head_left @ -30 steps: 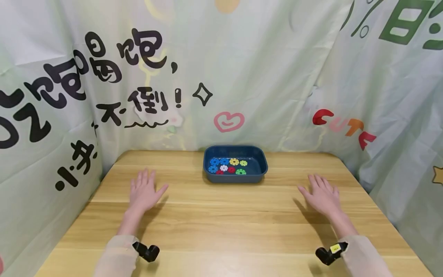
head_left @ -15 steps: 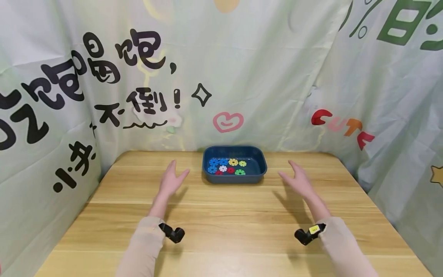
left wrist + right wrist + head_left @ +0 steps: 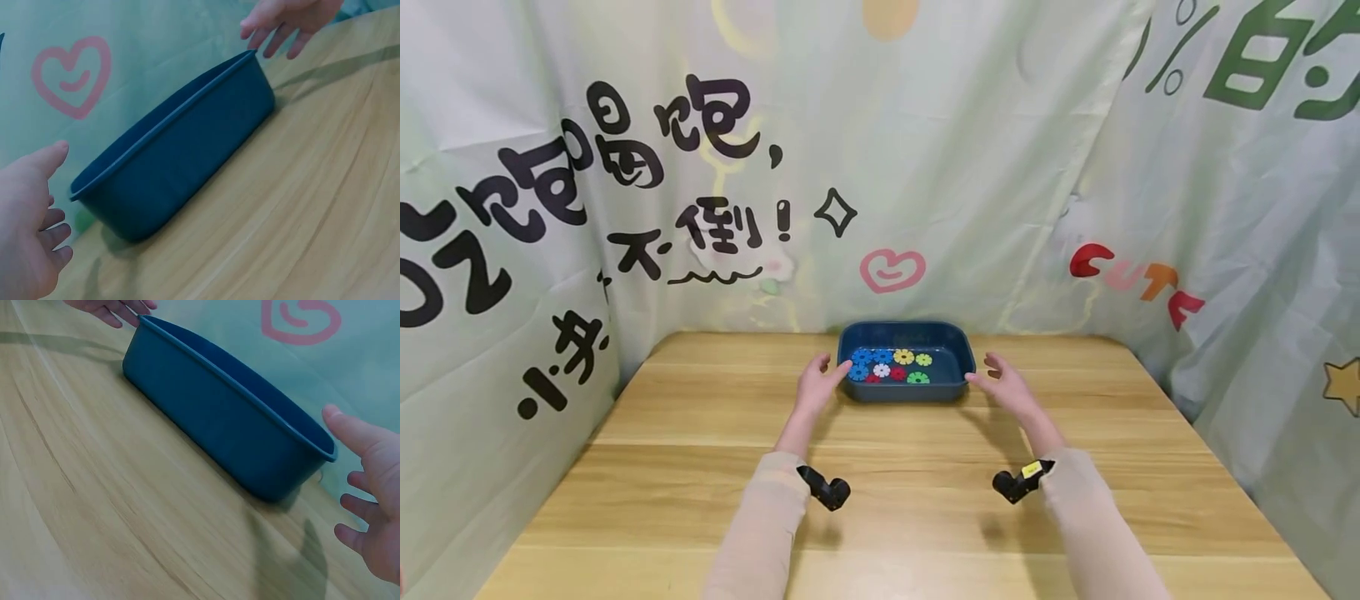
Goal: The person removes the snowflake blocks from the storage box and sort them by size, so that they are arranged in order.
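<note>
A dark blue rectangular basin (image 3: 907, 392) stands at the far edge of the table. On its floor lie several flower-shaped plastic discs in blue, yellow, white, red and green, among them a yellow disc (image 3: 903, 357) and a green disc (image 3: 918, 378). My left hand (image 3: 817, 388) is at the basin's left end, its thumb close by the rim and its fingers loosely bent. At the right end is my right hand (image 3: 1009, 390), thumb toward the rim and fingers spread. Both wrist views show a gap between the near hand and the basin wall (image 3: 181, 150).
The wooden table (image 3: 880, 500) stretches from the basin toward me. A printed cloth (image 3: 970, 167) hangs right behind the table and along both sides. Small black cameras, one left (image 3: 825, 488) and one right (image 3: 1021, 482), sit at the sleeve cuffs.
Both hands have left their places out at the sides of the table and moved inward, one to each end of the basin. The basin and discs have stayed in place.
</note>
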Demonstrator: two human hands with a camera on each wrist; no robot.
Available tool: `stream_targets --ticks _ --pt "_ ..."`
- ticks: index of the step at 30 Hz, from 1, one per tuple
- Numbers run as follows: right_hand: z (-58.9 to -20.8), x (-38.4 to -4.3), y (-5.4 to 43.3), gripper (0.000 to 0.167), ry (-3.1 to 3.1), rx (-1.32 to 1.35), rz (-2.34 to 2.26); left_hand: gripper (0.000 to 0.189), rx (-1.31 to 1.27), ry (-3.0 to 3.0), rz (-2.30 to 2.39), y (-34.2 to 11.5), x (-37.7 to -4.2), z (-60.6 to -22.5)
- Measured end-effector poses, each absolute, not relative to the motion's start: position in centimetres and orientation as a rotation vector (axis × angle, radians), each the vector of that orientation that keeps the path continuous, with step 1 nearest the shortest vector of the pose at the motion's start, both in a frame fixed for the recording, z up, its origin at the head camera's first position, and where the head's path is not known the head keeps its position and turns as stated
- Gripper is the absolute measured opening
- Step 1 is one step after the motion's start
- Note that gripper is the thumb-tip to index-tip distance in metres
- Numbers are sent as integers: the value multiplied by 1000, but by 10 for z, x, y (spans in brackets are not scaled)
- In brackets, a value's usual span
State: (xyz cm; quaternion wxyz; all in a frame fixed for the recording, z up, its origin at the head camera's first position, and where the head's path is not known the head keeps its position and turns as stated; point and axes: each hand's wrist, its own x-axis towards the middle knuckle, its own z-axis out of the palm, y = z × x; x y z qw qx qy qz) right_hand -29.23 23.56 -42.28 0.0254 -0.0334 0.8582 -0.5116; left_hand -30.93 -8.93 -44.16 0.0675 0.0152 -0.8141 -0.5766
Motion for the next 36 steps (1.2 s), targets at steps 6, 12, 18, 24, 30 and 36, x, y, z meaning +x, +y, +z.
stream_targets --ticks 6,12,18,24,30,36 --pt "-433 -301 227 69 2654 -77 -1566 66 43 -2468 -1767 -78 -312 -447" --pt "-439 -302 222 67 2633 -67 -1645 58 69 -2443 -1793 -74 -311 -452" --pt "-438 -297 219 66 2582 -64 -1703 57 105 -2420 -1825 -76 -311 -455" --pt "-439 -292 221 62 2521 -87 -1762 57 97 -2417 -1821 -82 -307 -457" --pt "-442 -284 225 63 2541 -214 -1689 56 71 -2413 -1794 -84 -294 -455" --pt "-445 -271 225 64 2564 -296 -1636 59 96 -2405 -1836 -89 -280 -458"
